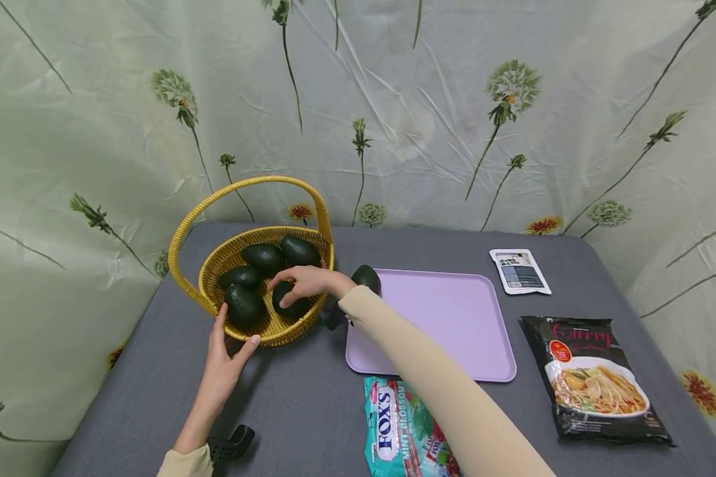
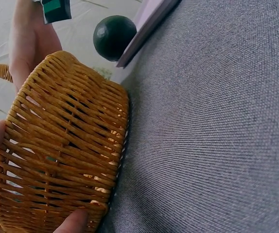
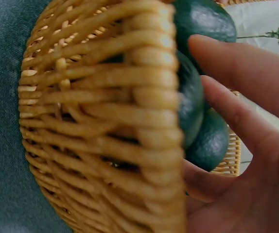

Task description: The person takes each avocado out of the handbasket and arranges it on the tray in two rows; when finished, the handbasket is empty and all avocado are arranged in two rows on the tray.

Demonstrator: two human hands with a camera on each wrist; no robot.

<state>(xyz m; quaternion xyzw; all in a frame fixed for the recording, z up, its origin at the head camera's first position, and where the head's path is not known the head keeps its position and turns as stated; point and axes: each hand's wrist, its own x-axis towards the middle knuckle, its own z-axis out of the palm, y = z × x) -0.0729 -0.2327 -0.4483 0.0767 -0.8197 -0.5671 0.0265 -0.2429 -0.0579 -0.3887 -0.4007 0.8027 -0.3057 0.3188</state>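
Steadying: near wall of the basket (image 1: 288,334), clamped by the left hand (image 1: 223,361); even pressure is advised against tipping. Inside, by the right wall: avocado (image 1: 298,309), overlaid by the right hand (image 1: 311,281), fingers spread; firm hold cannot be told; cupping is recommended.

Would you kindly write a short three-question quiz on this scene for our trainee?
1. True or false: in the head view, the Curry packet lies right of the tray.
2. Which thing does the left hand touch? A: tray; B: basket; C: Curry packet.
3. Fill in: inside the basket, the right hand is over a dark green ____.

Key: 1 true; 2 B; 3 avocado.
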